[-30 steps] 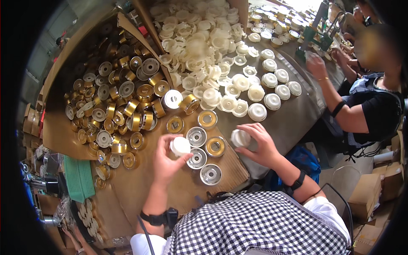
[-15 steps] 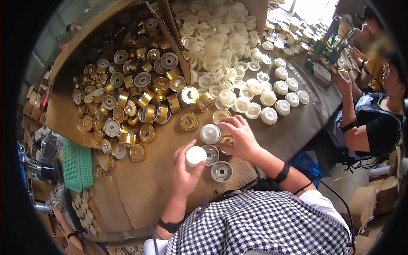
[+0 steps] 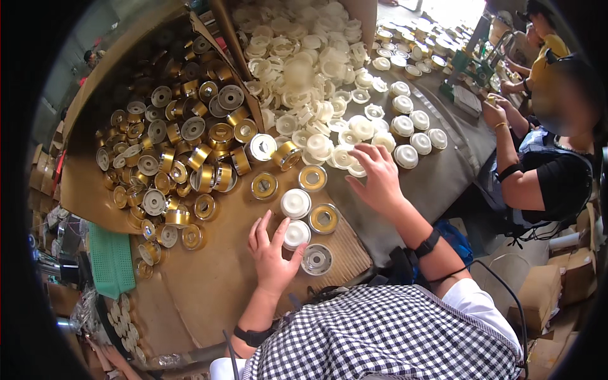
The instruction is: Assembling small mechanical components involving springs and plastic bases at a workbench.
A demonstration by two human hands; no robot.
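My left hand [image 3: 271, 258] has its fingers spread beside a white round plastic cap [image 3: 296, 234]. Its index finger and thumb lie at the cap's edge, and the cap sits on top of a metal ring. Just behind is another white-capped piece [image 3: 296, 204]. To its right lies a gold ring-shaped part [image 3: 323, 218], and nearer me a silver-grey one [image 3: 316, 259]. My right hand [image 3: 380, 180] is open, fingers apart, at the near edge of the loose white plastic parts [image 3: 341, 157]; nothing shows in its grasp.
A large heap of gold metal rings [image 3: 202, 155] fills a cardboard box [image 3: 82, 183] at left. White parts [image 3: 297, 63] are piled behind. Capped pieces [image 3: 402, 125] stand in rows at right. A green basket [image 3: 111, 259] is at far left; a co-worker [image 3: 538, 171] sits at right.
The white cap in my left hand has come down onto a metal ring, and the fingers have loosened. My right hand has left the gold ring and moved right and away, toward the white parts.
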